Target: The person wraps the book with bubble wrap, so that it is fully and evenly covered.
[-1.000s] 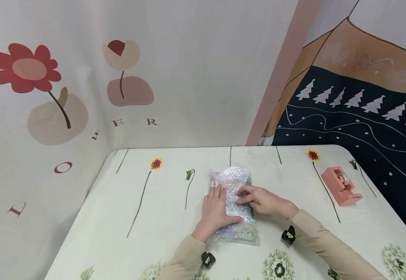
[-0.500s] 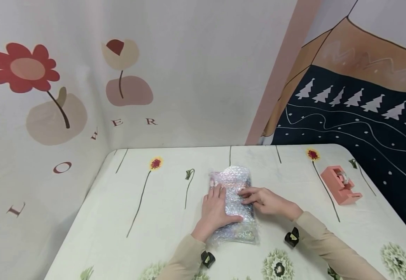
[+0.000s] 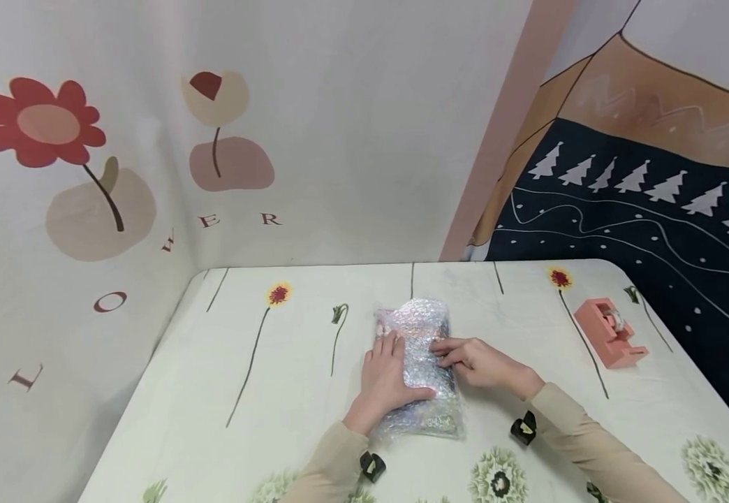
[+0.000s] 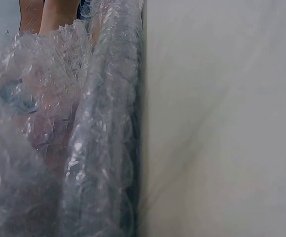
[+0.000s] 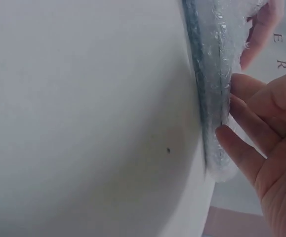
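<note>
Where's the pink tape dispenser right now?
In the head view, the pink plastic tape dispenser sits on the floral tablecloth near the right edge, right of the bubble-wrapped parcel, untouched.

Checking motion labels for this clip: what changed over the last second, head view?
The right hand slid slightly right along the clear bubble-wrapped parcel, its fingertips moving from the parcel's middle to its right edge; the wrist drew back a little. The left hand stayed flat on the parcel, which did not shift. The pink tape dispenser stayed put on the floral tablecloth.
</note>
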Available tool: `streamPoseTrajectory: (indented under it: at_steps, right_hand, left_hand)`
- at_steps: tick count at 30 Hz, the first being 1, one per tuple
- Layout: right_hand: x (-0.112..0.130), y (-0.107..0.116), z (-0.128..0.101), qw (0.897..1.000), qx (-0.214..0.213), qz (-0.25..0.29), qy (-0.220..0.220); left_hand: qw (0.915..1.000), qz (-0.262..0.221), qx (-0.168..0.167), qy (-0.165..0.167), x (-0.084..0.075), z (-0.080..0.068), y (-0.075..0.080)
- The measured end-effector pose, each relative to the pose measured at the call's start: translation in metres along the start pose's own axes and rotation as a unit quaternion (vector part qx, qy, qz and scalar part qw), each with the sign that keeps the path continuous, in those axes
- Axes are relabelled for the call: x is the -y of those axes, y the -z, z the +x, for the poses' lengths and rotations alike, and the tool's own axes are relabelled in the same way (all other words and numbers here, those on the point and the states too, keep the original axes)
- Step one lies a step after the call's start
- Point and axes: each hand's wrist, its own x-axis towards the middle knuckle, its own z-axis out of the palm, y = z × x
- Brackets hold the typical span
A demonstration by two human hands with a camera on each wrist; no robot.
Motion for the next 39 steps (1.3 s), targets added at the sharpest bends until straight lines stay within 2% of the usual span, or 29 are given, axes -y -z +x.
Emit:
streamPoseTrajectory:
  at_steps: [5, 10, 17, 24, 33, 39]
  right_hand:
    - [0.001, -0.009, 0.001, 0.998, -0.018, -0.049, 0.022]
    - [0.005, -0.014, 0.006, 0.994, -0.016, -0.104, 0.025]
    - [0.008, -0.009, 0.009, 0.997, -0.007, -0.073, 0.017]
    - [0.01, -0.011, 0.01, 0.995, -0.009, -0.1, 0.019]
    - [0.009, -0.01, 0.005, 0.998, -0.012, -0.066, 0.004]
    - [0.007, -0.008, -0.001, 0.998, -0.069, 0.001, 0.001]
  left_hand:
    - [1.0, 0.0, 0.003, 0.001, 0.0, -0.001, 0.001]
    - [1.0, 0.005, -0.001, 0.0, 0.0, -0.001, 0.0]
    - [1.0, 0.003, -0.005, -0.003, 0.0, -0.002, 0.0]
    - [1.0, 0.006, -0.006, -0.003, 0.002, -0.002, -0.001]
    - [1.0, 0.004, -0.006, -0.004, 0.003, -0.003, 0.001]
    - [0.9999, 0.002, 0.004, -0.011, 0.004, -0.004, 0.001]
